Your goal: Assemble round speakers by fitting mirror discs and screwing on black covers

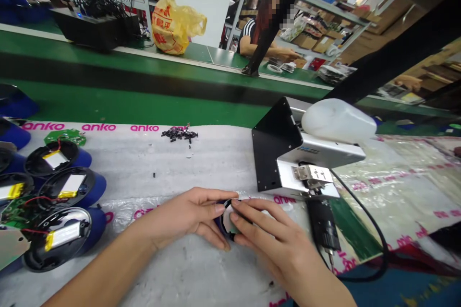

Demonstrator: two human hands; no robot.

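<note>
Both our hands meet near the front edge of the surface (201,163), over a small dark round part (228,223) with a pale face. Our left hand (187,216) is curled half shut, thumb and fingers pinching the part's left side. Our right hand (273,240) lies with its fingers almost straight and its fingertips (236,216) on the pale face; we cannot tell whether its thumb grips underneath.

Along the left edge stand open blue shells. The nearest shell (57,239) holds a flat silver battery (64,235) with a yellow end. A second shell (74,186) and a third shell (54,157) behind it each hold a similar cell.

Toward the far edge lies a loose heap of black screws (180,134). Right of our hands stands a black-and-grey machine (284,153) with a white bottle (338,120) on top. A black screwdriver (322,228) lies just in front of the machine.
</note>
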